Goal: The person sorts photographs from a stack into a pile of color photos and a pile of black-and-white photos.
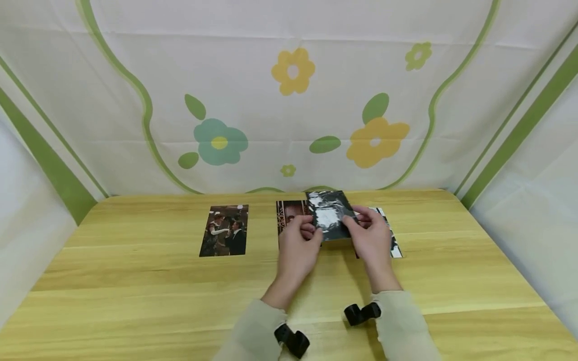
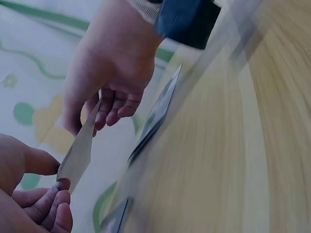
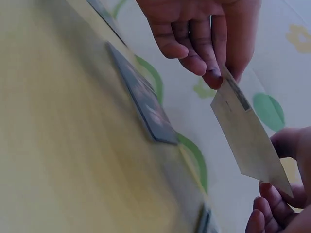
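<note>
A dark, glossy photo card [image 1: 331,223] is raised above the table, glare washing out much of its picture. My left hand [image 1: 299,246] pinches its left edge between thumb and fingers. At the opposite edge my right hand [image 1: 373,239] grips it the same way, thumb on top. Both wrist views show the card's pale, plain back [image 3: 245,138]. Below, a photo with a patterned border [image 1: 284,208] lies partly covered by the raised card and my left hand. Another black-and-white photo [image 1: 395,244] is mostly hidden behind my right hand.
To the left, a photo of two dressed-up people [image 1: 224,231] lies flat on the wooden table [image 1: 149,291]. A white curtain [image 1: 253,65] with printed flowers rises at the table's back edge, with more fabric at both sides. Each wrist wears a black camera [image 1: 292,341].
</note>
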The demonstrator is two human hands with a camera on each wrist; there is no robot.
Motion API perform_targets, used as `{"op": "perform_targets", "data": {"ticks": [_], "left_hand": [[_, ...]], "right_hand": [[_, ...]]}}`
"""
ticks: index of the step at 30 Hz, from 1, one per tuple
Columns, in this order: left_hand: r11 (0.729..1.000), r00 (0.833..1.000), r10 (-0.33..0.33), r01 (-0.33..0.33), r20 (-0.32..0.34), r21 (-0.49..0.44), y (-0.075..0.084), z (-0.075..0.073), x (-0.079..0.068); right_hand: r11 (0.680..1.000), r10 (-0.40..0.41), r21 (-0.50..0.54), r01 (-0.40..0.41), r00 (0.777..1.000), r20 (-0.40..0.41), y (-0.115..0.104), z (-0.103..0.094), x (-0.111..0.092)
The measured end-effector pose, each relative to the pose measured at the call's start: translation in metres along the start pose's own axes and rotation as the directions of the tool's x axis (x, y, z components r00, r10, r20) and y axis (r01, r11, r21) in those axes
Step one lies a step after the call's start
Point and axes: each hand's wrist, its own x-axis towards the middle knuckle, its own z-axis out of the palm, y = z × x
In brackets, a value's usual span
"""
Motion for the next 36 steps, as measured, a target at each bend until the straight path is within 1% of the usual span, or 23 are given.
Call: {"op": "perform_targets", "data": {"ticks": [3,5,10,14,18,21,24,28,32,36], "left_hand": [[1.0,0.998,0.018,-0.018,0.065,-0.005,0.007,0.016,-0.002],[1.0,0.995,0.009,-0.008,0.096,-0.013,0.011,0.025,-0.003],[0.999,0.992,-0.029,0.033,0.124,-0.031,0.014,0.045,-0.005],[0.997,0.988,-0.052,0.059,0.148,-0.046,0.014,0.063,-0.008],[0.999,0.989,-0.027,0.033,0.146,-0.035,0.011,0.079,-0.009],[1.0,0.99,0.005,-0.007,0.142,0.018,0.007,0.087,-0.011],[0.997,0.989,0.011,-0.022,0.145,0.072,0.003,0.092,-0.013],[0.993,0.989,-0.022,0.005,0.148,0.115,0.0,0.097,-0.015],[0.989,0.988,-0.055,0.035,0.143,0.14,-0.002,0.101,-0.017],[0.983,0.99,-0.057,0.033,0.131,0.183,-0.003,0.104,-0.016]], "right_hand": [[0.999,0.047,0.017,-0.047,0.998,-0.048,0.003,-0.017,0.007],[0.998,0.065,0.025,-0.064,0.995,-0.077,0.005,-0.027,0.012],[0.997,0.068,-0.031,-0.073,0.987,-0.144,0.012,-0.045,0.02],[0.99,0.092,-0.087,-0.11,0.978,-0.187,0.02,-0.061,0.026],[0.979,0.155,-0.103,-0.173,0.975,-0.16,0.031,-0.072,0.031],[0.97,0.196,-0.119,-0.213,0.97,-0.141,0.038,-0.076,0.033],[0.961,0.211,-0.155,-0.231,0.969,-0.131,0.044,-0.078,0.034],[0.952,0.199,-0.212,-0.221,0.973,-0.121,0.051,-0.079,0.034],[0.951,0.187,-0.227,-0.209,0.976,-0.113,0.055,-0.079,0.036],[0.948,0.183,-0.248,-0.201,0.979,-0.095,0.057,-0.079,0.037]]}}
